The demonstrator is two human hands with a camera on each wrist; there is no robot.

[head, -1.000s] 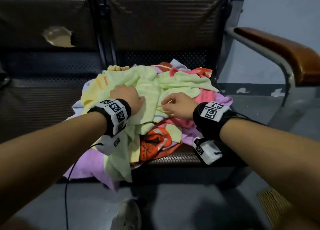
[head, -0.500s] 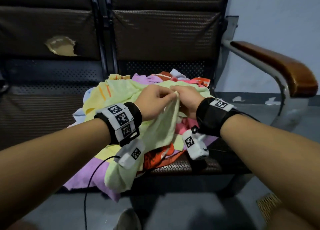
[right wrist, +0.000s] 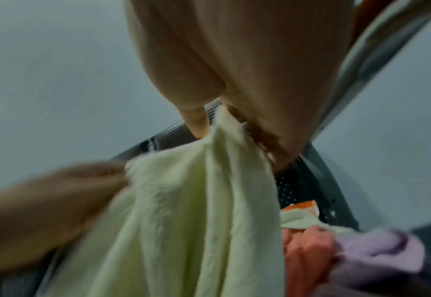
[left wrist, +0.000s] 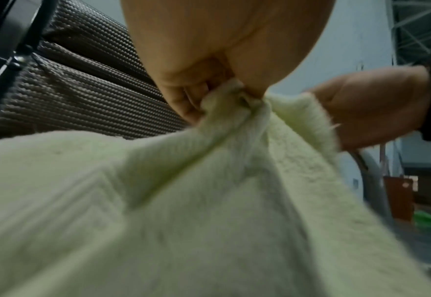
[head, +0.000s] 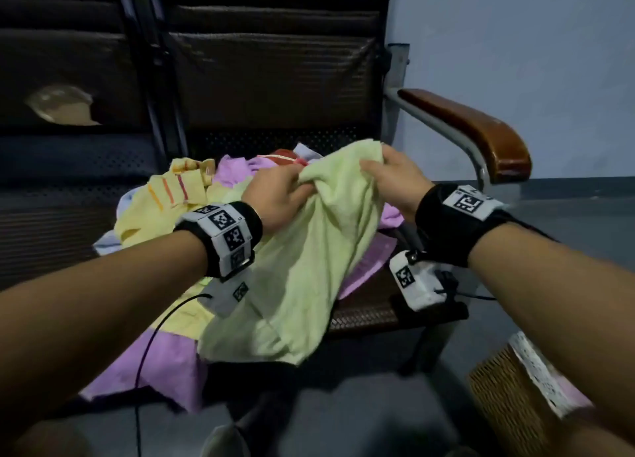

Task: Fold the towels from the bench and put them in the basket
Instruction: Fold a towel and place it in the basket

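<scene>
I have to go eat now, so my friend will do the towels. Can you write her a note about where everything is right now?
Left hand and right hand both grip the top edge of the light green towel, lifted off the pile on the bench. It hangs unfolded. The basket stands on the floor, lower right. Left: fold this towel, put it in the basket, then do the rest.

Dim, cool, even light throughout; no glare. Head view: the bench [head: 275, 89] back is near black, the wall [head: 515, 61] right of it the brightest area; deep shadow under the bench seat, and frame edges bow outward. Basket [head: 498, 388], below right of the bench, smeared by motion. Left wrist view: towel [left wrist: 158, 221] soft, close, out of focus. Right wrist view: heavy blur, left hand [right wrist: 44, 211] streaked, colours beyond the towel muddy.
</scene>
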